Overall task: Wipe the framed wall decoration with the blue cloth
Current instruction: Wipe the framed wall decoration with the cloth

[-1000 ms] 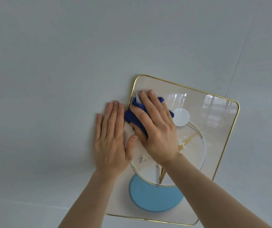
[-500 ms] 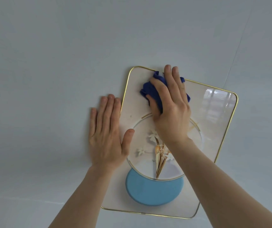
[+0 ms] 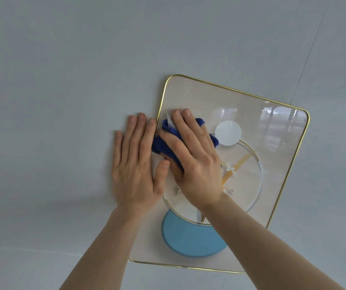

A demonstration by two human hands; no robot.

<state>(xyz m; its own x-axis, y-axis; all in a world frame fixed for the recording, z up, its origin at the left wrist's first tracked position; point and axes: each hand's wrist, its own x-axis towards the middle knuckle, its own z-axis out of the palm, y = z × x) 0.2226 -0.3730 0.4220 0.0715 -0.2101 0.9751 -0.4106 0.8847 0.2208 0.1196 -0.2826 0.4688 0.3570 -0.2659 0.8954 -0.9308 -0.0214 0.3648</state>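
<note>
The framed wall decoration hangs on a pale grey wall; it has a thin gold rim, a glossy cream face, a pale disc, a ring with flowers and a blue disc at the bottom. My right hand presses the crumpled blue cloth flat against the glass near the frame's left edge. My left hand lies flat with fingers spread, mostly on the wall, its thumb over the frame's left rim and touching the cloth.
The grey wall surrounds the frame on all sides. A thin seam line runs diagonally on the wall at the upper right. Reflections of a room show in the glass at the top right corner.
My right hand has slid the cloth from the top middle of the frame down and left to its left edge. The left hand stays flat at the left rim.
</note>
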